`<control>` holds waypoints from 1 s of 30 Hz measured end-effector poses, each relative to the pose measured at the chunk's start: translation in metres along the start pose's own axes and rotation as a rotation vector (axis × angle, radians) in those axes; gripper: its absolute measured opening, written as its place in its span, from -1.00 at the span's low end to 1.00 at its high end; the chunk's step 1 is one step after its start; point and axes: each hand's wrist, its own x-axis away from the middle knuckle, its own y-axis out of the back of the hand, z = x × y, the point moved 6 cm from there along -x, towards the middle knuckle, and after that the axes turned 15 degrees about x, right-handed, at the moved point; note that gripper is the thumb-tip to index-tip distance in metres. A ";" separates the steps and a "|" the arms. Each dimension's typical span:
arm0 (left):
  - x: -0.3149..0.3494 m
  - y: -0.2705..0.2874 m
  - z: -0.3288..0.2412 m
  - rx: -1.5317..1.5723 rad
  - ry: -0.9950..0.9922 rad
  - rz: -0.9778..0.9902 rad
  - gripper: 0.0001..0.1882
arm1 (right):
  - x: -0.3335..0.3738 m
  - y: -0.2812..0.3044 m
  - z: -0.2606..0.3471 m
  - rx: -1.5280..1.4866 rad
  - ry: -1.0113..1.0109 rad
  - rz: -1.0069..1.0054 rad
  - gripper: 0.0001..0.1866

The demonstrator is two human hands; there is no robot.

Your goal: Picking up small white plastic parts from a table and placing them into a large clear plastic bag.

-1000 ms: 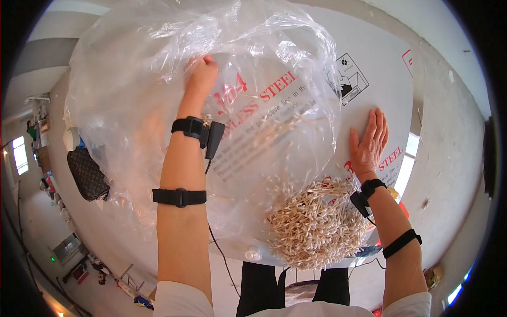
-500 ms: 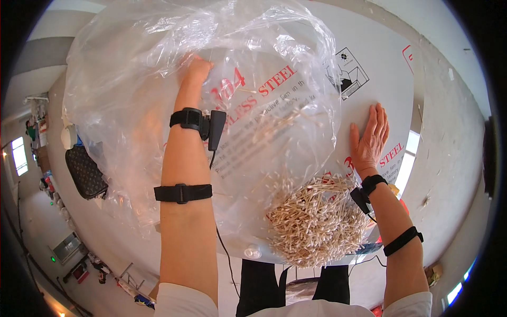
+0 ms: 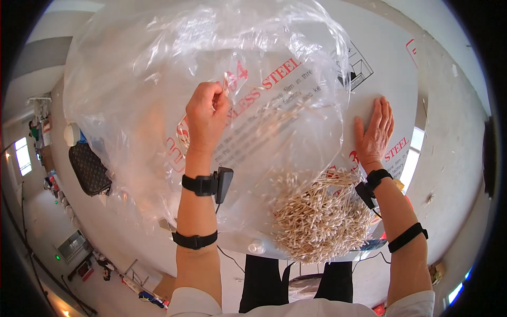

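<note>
My left hand [image 3: 207, 117] is closed in a pinch above the large clear plastic bag [image 3: 142, 68]. What its fingers hold, if anything, I cannot make out; crinkled film and a few pale sticks show beside the fingertips. The bag spreads over the left and middle of the film-covered board [image 3: 388, 79], with some loose cotton swabs seen through or on it. At the near edge lies a big heap of cotton swabs [image 3: 322, 216], partly under the bag's edge. My right hand [image 3: 376, 132] rests flat on the board, fingers stretched out, beyond the heap.
A small clear round container [image 3: 256, 246] stands at the near edge, left of the heap. A dark patterned bag [image 3: 88, 169] sits off to the left, beside a white object [image 3: 71, 136]. Cables run from the straps on both my forearms.
My left hand has come back toward me and slightly right, from the far part of the plastic bag to nearer its middle. My right hand stays flat on the board.
</note>
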 end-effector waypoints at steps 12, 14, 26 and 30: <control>0.050 -0.012 -0.021 1.266 0.678 -0.235 -0.95 | -0.001 0.002 -0.001 0.008 0.013 -0.032 -0.33; 0.061 -0.020 -0.025 1.532 0.857 -0.298 -0.92 | -0.001 0.001 0.000 0.006 0.011 -0.029 -0.33; 0.125 -0.066 -0.118 0.759 0.468 0.595 -0.92 | 0.000 -0.010 -0.001 -0.018 0.043 -0.076 -0.32; 0.140 -0.006 -0.048 0.303 0.664 0.103 -0.93 | 0.003 -0.013 -0.006 0.010 0.058 -0.106 -0.34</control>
